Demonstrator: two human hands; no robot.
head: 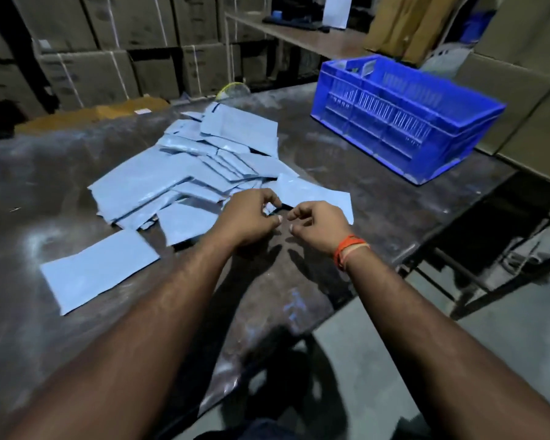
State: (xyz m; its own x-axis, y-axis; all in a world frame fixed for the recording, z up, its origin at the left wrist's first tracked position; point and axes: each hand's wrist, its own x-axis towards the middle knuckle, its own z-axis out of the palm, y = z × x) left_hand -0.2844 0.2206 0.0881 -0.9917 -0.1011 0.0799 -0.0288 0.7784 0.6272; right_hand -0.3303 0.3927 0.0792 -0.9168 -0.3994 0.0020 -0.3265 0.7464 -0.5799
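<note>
Writing first: the cardboard boxes (86, 74) stacked at the back carry faint print, far too blurred for us to read, and we make out no lettering on the pouches.

Down on the dark, dusty desk (61, 173) we have a pile of pouches (185, 173), flat, pale grey-blue and slightly glossy, overlapping like spilled cards. The heap runs on a diagonal, from near left up to far right.

Both arms are stretched out over its near edge. The left hand (251, 217) has its fingers curled in, with a scrap of pale blue showing between them, and we cannot tell whether it pinches a pouch or merely hovers. The right hand (318, 223), with an orange band (350, 247) on its wrist, is curled too, thumb and forefinger tips close together; we cannot tell if it holds anything either.

Just beyond the right hand lies one pouch (315, 193), its long side slanting from far left to near right. A single pouch (99, 271) sits apart at near left, its long axis pointing far right.

A blue slotted crate (407, 115) stands well apart at far right.
</note>
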